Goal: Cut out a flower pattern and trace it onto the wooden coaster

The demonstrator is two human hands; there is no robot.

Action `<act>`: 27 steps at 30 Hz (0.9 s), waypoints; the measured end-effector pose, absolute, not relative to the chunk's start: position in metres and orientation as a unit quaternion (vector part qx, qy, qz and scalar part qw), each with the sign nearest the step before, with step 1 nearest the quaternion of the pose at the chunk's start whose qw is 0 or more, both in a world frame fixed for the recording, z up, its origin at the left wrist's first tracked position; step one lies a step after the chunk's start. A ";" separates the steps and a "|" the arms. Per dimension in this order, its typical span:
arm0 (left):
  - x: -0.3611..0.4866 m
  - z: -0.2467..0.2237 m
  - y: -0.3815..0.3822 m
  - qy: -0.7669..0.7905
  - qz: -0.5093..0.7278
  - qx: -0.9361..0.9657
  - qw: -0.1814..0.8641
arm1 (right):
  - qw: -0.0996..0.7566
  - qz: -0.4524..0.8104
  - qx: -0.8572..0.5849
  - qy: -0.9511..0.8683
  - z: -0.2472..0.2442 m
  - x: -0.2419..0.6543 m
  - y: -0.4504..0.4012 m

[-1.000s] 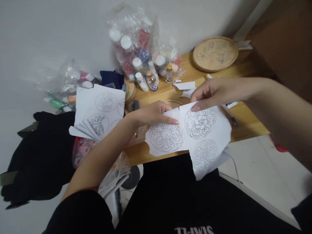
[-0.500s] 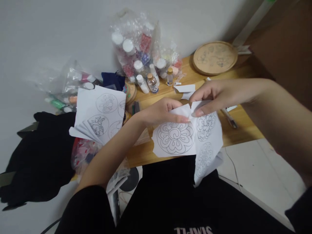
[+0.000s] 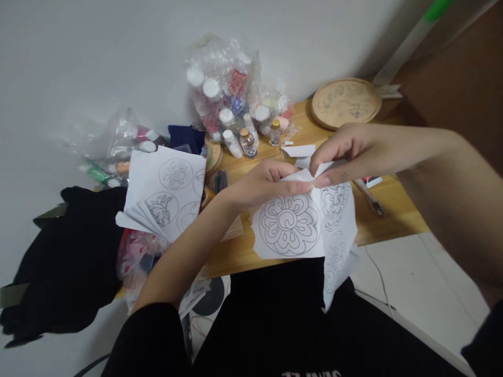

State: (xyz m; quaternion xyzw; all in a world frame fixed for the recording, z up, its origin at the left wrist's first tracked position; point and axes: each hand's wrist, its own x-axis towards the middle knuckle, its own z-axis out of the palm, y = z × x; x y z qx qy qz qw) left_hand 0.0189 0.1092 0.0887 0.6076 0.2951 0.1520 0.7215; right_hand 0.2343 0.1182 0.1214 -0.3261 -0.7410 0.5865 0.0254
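Between my two hands is a white sheet of paper printed with line-drawn round flower patterns. A short split runs down from its top edge, right between my thumbs. My left hand pinches the part with the large flower circle, thumb in front and fingers behind. On the other side of the split, my right hand grips the part with two smaller patterns, which hangs down at an angle. Both thumb tips meet or nearly meet at the split. The fingers behind the paper are partly hidden.
Left of my arm lies a stack of printed sheets. Clear bags of capped bottles stand against the wall, with small bottles before them. A round wooden board sits at the back right. A brush lies on the wooden table.
The thumbs have drawn closer together at the split. In the picture, the paper sits slightly lower and further right, while the whole view has shifted a little.
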 end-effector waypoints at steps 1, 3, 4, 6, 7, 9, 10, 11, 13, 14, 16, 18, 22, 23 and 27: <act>0.019 0.088 0.109 0.297 0.156 0.609 0.718 | 0.027 0.585 -0.328 -0.741 0.121 0.235 0.118; 0.019 0.086 0.109 0.304 0.163 0.612 0.712 | 0.033 0.582 -0.331 -0.742 0.120 0.235 0.119; 0.019 0.085 0.108 0.307 0.165 0.612 0.710 | 0.038 0.581 -0.330 -0.743 0.121 0.235 0.119; 0.018 0.084 0.108 0.309 0.172 0.611 0.708 | 0.044 0.577 -0.328 -0.747 0.121 0.235 0.119; 0.018 0.083 0.108 0.308 0.175 0.611 0.708 | 0.047 0.574 -0.327 -0.749 0.122 0.235 0.118; 0.018 0.083 0.107 0.305 0.179 0.612 0.707 | 0.051 0.568 -0.327 -0.753 0.123 0.234 0.118; 0.018 0.083 0.107 0.306 0.179 0.615 0.705 | 0.051 0.565 -0.329 -0.755 0.123 0.234 0.117; 0.018 0.083 0.107 0.309 0.179 0.619 0.699 | 0.050 0.564 -0.331 -0.755 0.123 0.234 0.117; 0.018 0.083 0.107 0.317 0.173 0.634 0.683 | 0.042 0.562 -0.341 -0.753 0.122 0.234 0.117; 0.017 0.084 0.107 0.318 0.168 0.645 0.674 | 0.035 0.561 -0.347 -0.751 0.122 0.235 0.117; 0.016 0.085 0.108 0.311 0.158 0.669 0.656 | 0.019 0.559 -0.357 -0.748 0.122 0.235 0.118; 0.014 0.087 0.110 0.297 0.144 0.695 0.638 | 0.000 0.560 -0.366 -0.743 0.123 0.235 0.119; 0.014 0.091 0.115 0.272 0.097 0.751 0.594 | -0.028 0.577 -0.390 -0.717 0.125 0.231 0.120; 0.014 0.092 0.116 0.268 0.092 0.758 0.587 | -0.031 0.579 -0.393 -0.713 0.125 0.231 0.120; 0.014 0.096 0.117 0.286 0.115 0.746 0.590 | -0.036 0.570 -0.393 -0.721 0.125 0.230 0.121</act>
